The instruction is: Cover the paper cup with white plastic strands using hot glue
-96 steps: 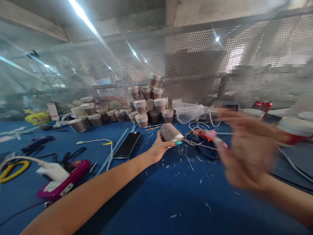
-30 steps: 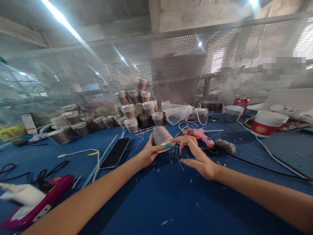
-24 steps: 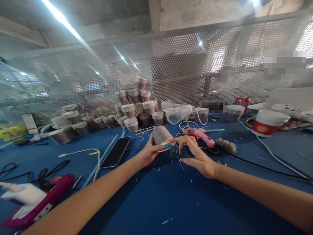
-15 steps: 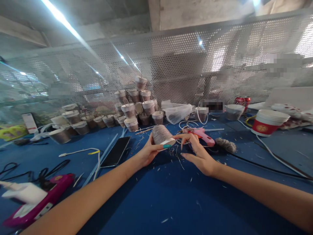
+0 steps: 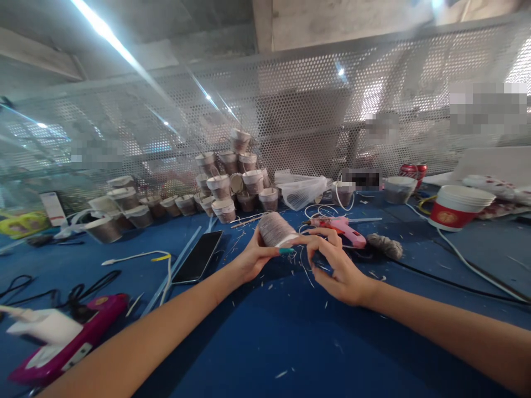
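Observation:
My left hand (image 5: 254, 255) is wrapped around a paper cup wound in grey-brown yarn (image 5: 276, 228), tilted on its side with its white rim towards the right. The left thumb, with a green nail, presses near the rim. My right hand (image 5: 338, 268) has its index finger stretched to the cup's rim, while the other fingers curve apart from it with nothing visible in them. Just behind the right hand lie a pink glue gun (image 5: 350, 235) and a small bundle of grey yarn (image 5: 385, 245). White cord (image 5: 319, 211) loops on the table beyond.
Several yarn-wrapped cups (image 5: 224, 210) are stacked at the back; more (image 5: 103, 228) stand left. A black phone (image 5: 198, 257) lies left of my hands, a magenta power strip (image 5: 91, 326) nearer. Red-and-white paper cups (image 5: 452, 213) stand right. Scraps litter the blue table (image 5: 286, 331).
My right hand's index finger has moved further over the cup's rim, and its other fingers have curled more. The left hand still holds the cup in nearly the same place.

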A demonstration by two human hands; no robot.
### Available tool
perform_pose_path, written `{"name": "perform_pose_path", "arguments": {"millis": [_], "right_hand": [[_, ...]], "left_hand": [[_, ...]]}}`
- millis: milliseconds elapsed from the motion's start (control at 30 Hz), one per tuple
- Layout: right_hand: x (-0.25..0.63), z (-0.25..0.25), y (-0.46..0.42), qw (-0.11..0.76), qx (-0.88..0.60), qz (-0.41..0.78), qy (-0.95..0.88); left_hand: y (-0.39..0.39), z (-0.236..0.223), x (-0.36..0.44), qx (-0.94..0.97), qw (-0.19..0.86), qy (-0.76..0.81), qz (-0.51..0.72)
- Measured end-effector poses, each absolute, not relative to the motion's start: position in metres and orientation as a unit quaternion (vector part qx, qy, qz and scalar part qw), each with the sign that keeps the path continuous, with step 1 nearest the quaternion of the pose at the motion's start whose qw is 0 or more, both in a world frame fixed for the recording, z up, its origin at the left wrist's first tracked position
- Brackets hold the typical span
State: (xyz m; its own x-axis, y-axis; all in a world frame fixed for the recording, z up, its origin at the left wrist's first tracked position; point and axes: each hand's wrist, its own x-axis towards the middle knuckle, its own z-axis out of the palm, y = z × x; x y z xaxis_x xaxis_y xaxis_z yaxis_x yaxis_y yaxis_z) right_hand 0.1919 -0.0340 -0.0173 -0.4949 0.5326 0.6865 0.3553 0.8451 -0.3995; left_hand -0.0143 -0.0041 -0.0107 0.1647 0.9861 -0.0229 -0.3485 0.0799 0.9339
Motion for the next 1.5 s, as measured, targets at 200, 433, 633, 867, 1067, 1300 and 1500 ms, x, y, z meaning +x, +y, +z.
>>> {"name": "perform_pose_path", "arguments": {"millis": [200, 433, 633, 867, 1067, 1300, 1500], "right_hand": [[0.193, -0.019, -0.027, 0.492, -0.298, 0.17, -0.8], [0.195, -0.019, -0.024, 0.496, -0.276, 0.25, -0.784], [0.194, -0.013, -0.028, 0.477, -0.26, 0.218, -0.811], [0.197, -0.016, -0.025, 0.469, -0.258, 0.197, -0.822], [0.199, -0.019, -0.024, 0.487, -0.279, 0.203, -0.802], [0.195, -0.028, -0.021, 0.561, -0.258, 0.273, -0.738], [0.204, -0.029, -0.012, 0.571, -0.438, 0.012, -0.694]], "left_hand": [[-0.003, -0.009, -0.017, 0.418, 0.653, 0.358, 0.521], [-0.003, -0.009, -0.019, 0.424, 0.678, 0.322, 0.506], [-0.001, -0.014, -0.015, 0.424, 0.647, 0.344, 0.532], [-0.003, -0.01, -0.014, 0.404, 0.654, 0.373, 0.52], [-0.003, -0.006, -0.012, 0.395, 0.668, 0.363, 0.516], [-0.003, -0.005, -0.013, 0.389, 0.672, 0.352, 0.523], [0.002, -0.008, -0.021, 0.343, 0.71, 0.33, 0.519]]}}
